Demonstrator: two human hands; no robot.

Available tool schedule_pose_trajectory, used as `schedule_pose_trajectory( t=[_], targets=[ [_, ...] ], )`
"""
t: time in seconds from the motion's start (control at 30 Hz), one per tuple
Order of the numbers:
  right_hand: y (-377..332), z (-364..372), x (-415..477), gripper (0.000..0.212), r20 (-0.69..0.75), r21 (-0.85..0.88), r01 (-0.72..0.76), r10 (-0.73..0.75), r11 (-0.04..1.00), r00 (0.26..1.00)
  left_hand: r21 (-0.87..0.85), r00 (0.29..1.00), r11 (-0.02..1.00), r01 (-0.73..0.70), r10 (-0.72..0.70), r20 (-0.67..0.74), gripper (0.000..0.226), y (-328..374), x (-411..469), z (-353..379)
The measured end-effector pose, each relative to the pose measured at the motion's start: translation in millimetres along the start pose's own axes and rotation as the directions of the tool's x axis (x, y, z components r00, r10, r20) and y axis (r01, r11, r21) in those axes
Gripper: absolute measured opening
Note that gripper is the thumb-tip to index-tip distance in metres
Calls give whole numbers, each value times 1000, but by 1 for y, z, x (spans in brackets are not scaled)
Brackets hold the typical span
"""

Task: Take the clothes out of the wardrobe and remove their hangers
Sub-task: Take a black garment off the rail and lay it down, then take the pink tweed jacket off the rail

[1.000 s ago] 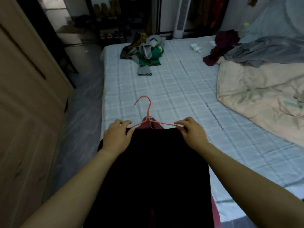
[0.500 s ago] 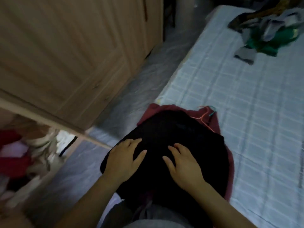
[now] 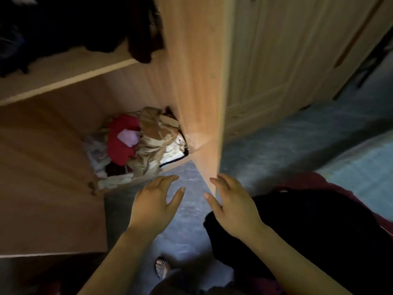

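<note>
You held your left hand (image 3: 155, 207) and right hand (image 3: 234, 211) empty, fingers spread, before the open wardrobe (image 3: 197, 71), probably to fetch the dark clothes (image 3: 140, 28) hanging above its shelf (image 3: 63, 75).

wardrobe (image 3: 191, 60) left, bed (image 3: 361, 167) right, clothes pile (image 3: 136, 145) inside wardrobe

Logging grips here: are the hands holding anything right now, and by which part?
Nothing is held: the left hand and right hand are both open, fingers spread.

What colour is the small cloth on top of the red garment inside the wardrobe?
The small cloth is pale pink, in the head view.
</note>
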State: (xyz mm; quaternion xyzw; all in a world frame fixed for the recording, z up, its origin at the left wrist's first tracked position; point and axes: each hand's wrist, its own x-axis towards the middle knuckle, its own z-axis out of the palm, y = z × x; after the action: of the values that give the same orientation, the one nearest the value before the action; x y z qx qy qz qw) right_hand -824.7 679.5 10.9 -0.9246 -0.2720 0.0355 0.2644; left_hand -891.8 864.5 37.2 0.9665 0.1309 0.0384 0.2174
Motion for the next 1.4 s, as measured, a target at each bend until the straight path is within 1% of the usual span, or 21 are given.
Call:
schedule_pose_trajectory(
  t=[0.07,0.13,0.23,0.3,0.37,0.43,0.5,0.53,0.63,0.7,0.77,0.83,0.9,0.97,1.03,1.07,1.1,1.13,1.23,1.37,1.4],
  targets=[
    [-49,20,38,52,-36,-3,84,-84,996,996,-3,998,1000,4,-4,-68,60,-45,12,-36],
    [-100,38,78,51,-53,29,170,-169,985,984,23,991,1000,14,-10,-134,58,-92,26,-74],
    [-176,55,144,58,-89,35,299,-295,954,951,95,968,995,43,-18,-250,55,-157,49,-137],
    [-226,57,189,59,-144,26,372,-365,928,920,130,948,990,54,-9,-319,57,-192,67,-182],
    [-271,54,230,55,-213,-9,433,-425,901,880,167,925,983,69,0,-380,60,-218,88,-226],
    [-313,47,272,55,-252,-42,487,-480,873,840,194,899,977,90,4,-438,64,-241,112,-265],
    [-350,36,316,56,-297,-57,538,-529,841,795,181,879,979,94,4,-477,68,-260,140,-303],
    [-369,29,339,56,-318,-58,567,-553,822,770,171,865,983,74,22,-501,69,-269,155,-322],
    [-422,3,411,53,-377,-96,636,-619,766,689,159,819,987,5,87,-568,64,-291,205,-380],
    [-457,-17,459,50,-412,-127,671,-655,730,634,181,783,984,5,108,-613,58,-304,243,-422],
    [-491,-39,506,50,-435,-167,704,-692,690,576,201,733,980,-4,140,-666,55,-314,281,-464],
    [-527,-66,549,49,-460,-209,727,-722,654,517,213,695,977,-12,162,-700,55,-323,318,-511],
    [-562,-98,590,49,-487,-246,746,-744,619,458,261,650,965,-18,209,-731,60,-328,351,-559],
    [-595,-131,628,46,-515,-259,772,-759,580,398,315,593,949,-17,263,-761,64,-328,381,-605],
    [-628,-166,663,41,-563,-261,789,-752,556,343,348,513,937,-33,315,-798,65,-325,407,-650],
    [-640,-181,676,39,-583,-261,791,-743,554,328,363,484,931,-47,339,-807,64,-320,417,-669],
    [-650,-194,687,38,-601,-269,783,-733,561,318,370,464,927,-61,354,-812,61,-315,425,-684],
    [-664,-211,700,37,-616,-298,772,-731,561,293,376,437,924,-73,369,-821,58,-312,437,-706],
    [-699,-255,732,38,-620,-406,716,-747,568,241,416,367,903,-104,424,-828,54,-297,471,-763],
    [-734,-314,748,34,-642,-557,604,-757,571,124,458,256,870,-181,492,-833,37,-275,512,-830],
    [-740,-330,751,33,-648,-582,575,-755,575,100,462,232,865,-198,499,-835,37,-270,522,-844]
  ],
)
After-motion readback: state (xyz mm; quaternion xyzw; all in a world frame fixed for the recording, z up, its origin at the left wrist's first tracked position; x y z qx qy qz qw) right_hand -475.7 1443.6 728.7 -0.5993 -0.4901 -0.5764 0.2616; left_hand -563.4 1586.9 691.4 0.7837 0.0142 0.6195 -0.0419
